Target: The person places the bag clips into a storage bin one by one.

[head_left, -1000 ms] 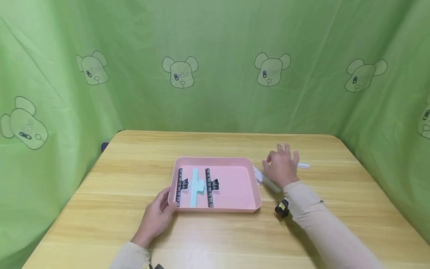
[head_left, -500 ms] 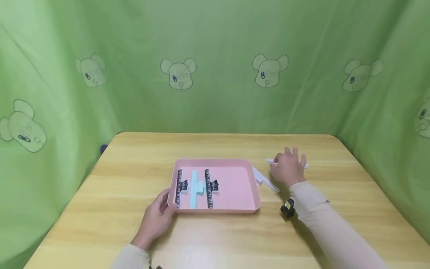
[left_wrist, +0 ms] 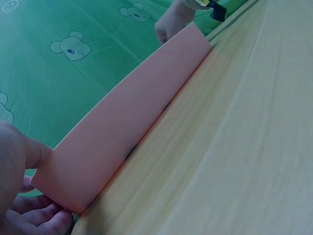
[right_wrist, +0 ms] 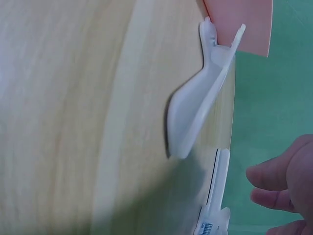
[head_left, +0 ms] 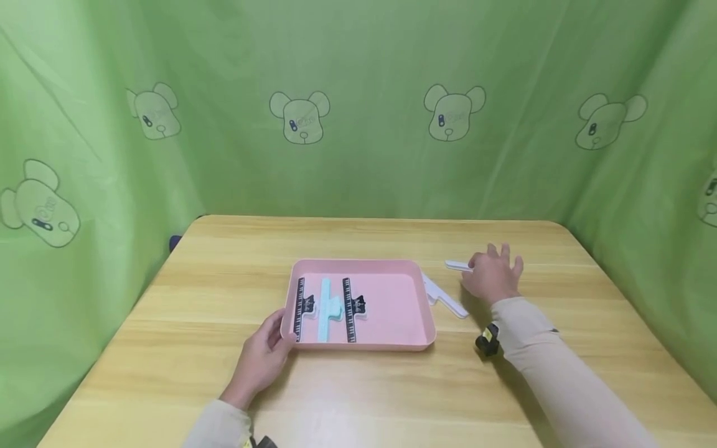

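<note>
Standing here watching: left hand [head_left: 260,359] grips the pink tray [head_left: 394,305] by its near-left corner, right hand [head_left: 493,277] is loose, fingers just beside the white clip [head_left: 458,266] farther right of that tray.

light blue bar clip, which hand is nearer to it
Left: the left hand holds the pink tray at its near left corner, left of the light blue bar clip; the right hand is beyond the tray's right side.

Shallow pink tray [head_left: 394,305], flat, two white clips [head_left: 457,266] to its right
</note>
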Motion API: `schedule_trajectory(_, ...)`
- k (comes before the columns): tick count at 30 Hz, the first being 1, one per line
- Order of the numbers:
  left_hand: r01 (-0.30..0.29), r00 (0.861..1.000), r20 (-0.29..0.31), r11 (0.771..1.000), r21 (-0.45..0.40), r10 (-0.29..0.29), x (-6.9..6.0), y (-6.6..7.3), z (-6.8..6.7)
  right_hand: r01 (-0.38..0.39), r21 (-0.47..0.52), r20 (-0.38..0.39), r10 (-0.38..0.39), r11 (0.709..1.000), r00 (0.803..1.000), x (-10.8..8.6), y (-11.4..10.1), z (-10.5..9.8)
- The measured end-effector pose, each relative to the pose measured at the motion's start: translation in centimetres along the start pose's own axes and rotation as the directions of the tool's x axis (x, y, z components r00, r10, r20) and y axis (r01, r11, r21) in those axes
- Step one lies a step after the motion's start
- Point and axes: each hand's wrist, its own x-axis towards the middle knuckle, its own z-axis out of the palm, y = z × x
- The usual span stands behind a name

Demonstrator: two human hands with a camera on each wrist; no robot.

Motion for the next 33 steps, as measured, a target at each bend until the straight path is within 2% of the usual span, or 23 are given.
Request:
schedule_trajectory(16, 0.000, 1.000, -0.002, 1.000, 0.012, 0.000, 0.1, 0.0, 0.1, -0.034, -0.028, 0.044, 0.036, 0.999, 0.998, 0.4, 1.0, 0.2)
schedule_trajectory(33, -0.012, 1.000, -0.005, 1.000, 0.012, 0.012, 0.0, -0.1, 0.1, -0.034, -0.029, 0.080, 0.036, 0.999, 0.996, 0.5, 1.6, 0.3)
